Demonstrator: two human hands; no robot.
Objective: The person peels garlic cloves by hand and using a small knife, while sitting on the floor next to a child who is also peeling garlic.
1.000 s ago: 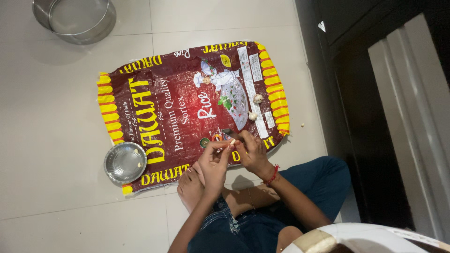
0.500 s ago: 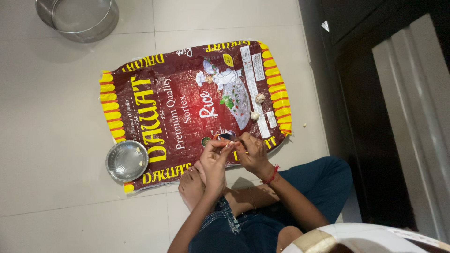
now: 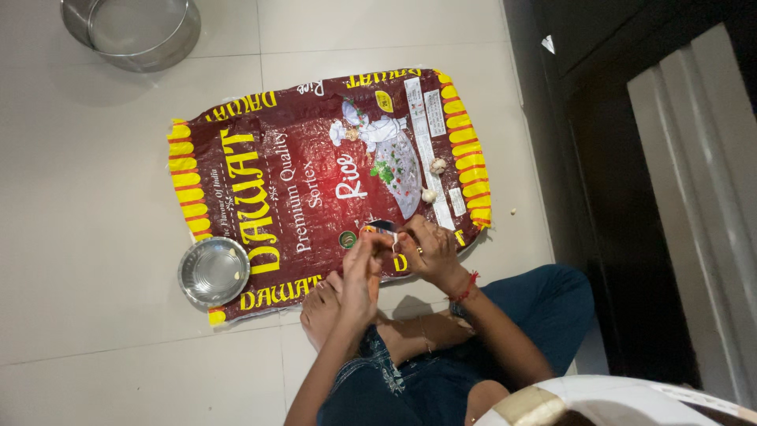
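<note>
Both hands meet over the sack's (image 3: 300, 181) near edge; left hand (image 3: 361, 268) and right hand (image 3: 430, 251) each pinch a small garlic clove (image 3: 392, 237); peel with fingertips, low over the sack; loose cloves (image 3: 432, 180) beyond; steel bowl (image 3: 214, 271) left.

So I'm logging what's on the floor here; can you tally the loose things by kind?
Sacks laid flat: 1, maroon and yellow
Small steel bowls: 1
Large round metal vessels: 1, top left
Pale garlic-like bulbs on the sack: 2
Total: 5
</note>
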